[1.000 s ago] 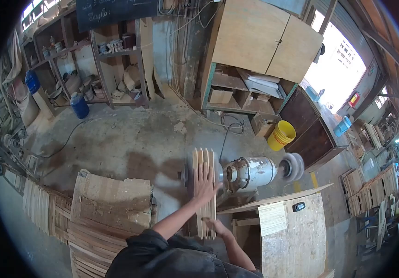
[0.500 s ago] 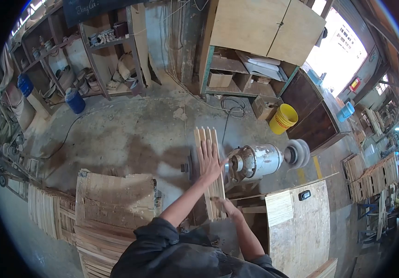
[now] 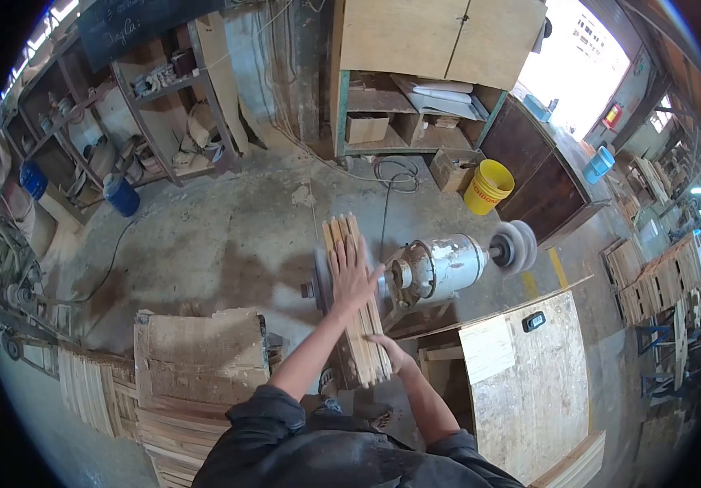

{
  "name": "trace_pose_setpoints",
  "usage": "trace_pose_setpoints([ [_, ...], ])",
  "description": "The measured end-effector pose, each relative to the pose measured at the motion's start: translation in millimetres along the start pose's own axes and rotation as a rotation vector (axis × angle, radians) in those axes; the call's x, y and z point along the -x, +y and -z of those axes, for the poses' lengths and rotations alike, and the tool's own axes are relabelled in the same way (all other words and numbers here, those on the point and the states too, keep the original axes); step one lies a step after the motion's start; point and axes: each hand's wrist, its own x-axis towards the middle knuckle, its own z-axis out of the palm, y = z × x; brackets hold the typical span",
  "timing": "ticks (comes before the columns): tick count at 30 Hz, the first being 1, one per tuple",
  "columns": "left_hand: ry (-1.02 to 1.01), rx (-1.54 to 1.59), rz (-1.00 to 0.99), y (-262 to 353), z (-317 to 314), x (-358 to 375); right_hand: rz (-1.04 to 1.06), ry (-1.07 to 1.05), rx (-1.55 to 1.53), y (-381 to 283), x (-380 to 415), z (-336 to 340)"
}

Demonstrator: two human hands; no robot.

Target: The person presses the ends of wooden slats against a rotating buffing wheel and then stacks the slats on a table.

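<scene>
A bundle of narrow wooden strips (image 3: pixel 358 346) lies lengthwise in front of me, over a blurred wheel (image 3: pixel 323 281) on the motor's left end. My left hand (image 3: pixel 353 279) lies flat across the strips' far half, fingers stretched forward and thumb out to the right. Near the close end, my right hand (image 3: pixel 393 354) grips the bundle's right edge, thumb on top; its other fingers are hidden. Right of the strips stands a worn, pale motor (image 3: pixel 446 268), with another blurred wheel (image 3: pixel 513 246) on its right end. The contact under the strips is hidden.
A worn board (image 3: pixel 200 354) and stacked wood (image 3: pixel 179 427) are at my left. To the right, a worktable (image 3: pixel 541 390) carries a small black device (image 3: pixel 533 321). Beyond the motor stand a yellow bucket (image 3: pixel 489 187), a cardboard box (image 3: pixel 452 171) and a cabinet (image 3: pixel 423 149).
The strips now slant more, with their near end farther right. My right hand's thumb has shifted toward their right edge. My left hand stays flat on top. The view has turned slightly.
</scene>
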Motion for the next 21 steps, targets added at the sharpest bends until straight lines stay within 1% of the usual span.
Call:
trace_pose_setpoints([
  [1,0.005,-0.006,-0.009,-6,-5,-10,0.008,-0.009,0.005,-6,-8,0],
  [3,-0.047,0.027,0.082,-11,-7,-23,0.042,-0.112,-0.049,-16,-17,-4],
  [5,-0.066,0.025,0.103,-6,-9,-11,0.075,-0.109,-0.043,-3,-9,-7],
  [7,-0.045,-0.027,0.061,4,-15,10,0.098,-0.153,-0.063,20,2,0],
  [9,-0.04,-0.063,0.055,16,-11,35,0.076,-0.117,-0.046,45,13,9],
  [11,-0.077,-0.082,0.034,25,-7,53,0.1,-0.101,-0.095,67,22,15],
  [13,-0.068,-0.08,0.029,33,-4,69,0.078,-0.092,-0.13,83,31,17],
  [15,-0.055,-0.078,0.021,39,-4,81,0.087,-0.126,-0.087,92,38,15],
  [17,-0.12,-0.133,0.045,44,-3,91,0.109,-0.134,-0.129,101,45,8],
  [19,-0.134,-0.125,0.051,49,-3,98,0.105,-0.215,-0.102,105,52,3],
  [20,-0.15,-0.114,0.062,50,-3,101,0.103,-0.25,-0.174,110,54,3],
  [21,-0.151,-0.121,0.048,50,-3,102,0.116,-0.259,-0.175,108,55,3],
])
